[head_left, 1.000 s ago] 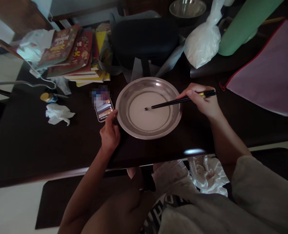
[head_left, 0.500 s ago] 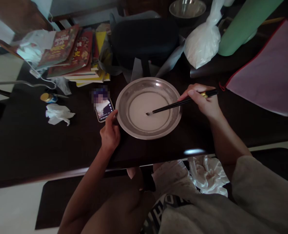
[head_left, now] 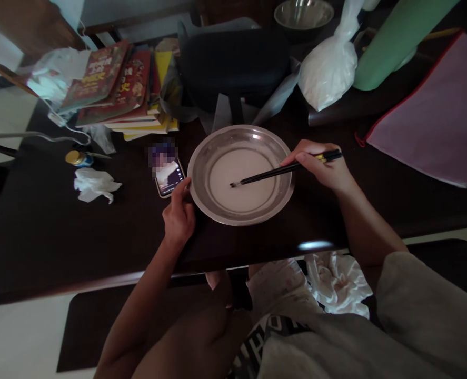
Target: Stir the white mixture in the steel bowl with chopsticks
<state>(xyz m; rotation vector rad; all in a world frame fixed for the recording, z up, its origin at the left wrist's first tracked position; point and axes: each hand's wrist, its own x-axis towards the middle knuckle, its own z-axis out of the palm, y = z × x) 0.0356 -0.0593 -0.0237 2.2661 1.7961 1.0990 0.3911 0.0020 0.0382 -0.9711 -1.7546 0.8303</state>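
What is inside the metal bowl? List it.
The bowl holds pale white liquid and the chopsticks' tips, held by the right hand. The bowl's bottom is covered by the liquid.

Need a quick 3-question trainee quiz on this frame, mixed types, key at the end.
1. True or false: the right hand holds black chopsticks with tips in the white liquid.
2. What does the left hand touch? A) metal bowl rim B) books C) tissue
3. Fill in: left of the bowl lies a lit ____.

Key: 1 true; 2 A; 3 phone.
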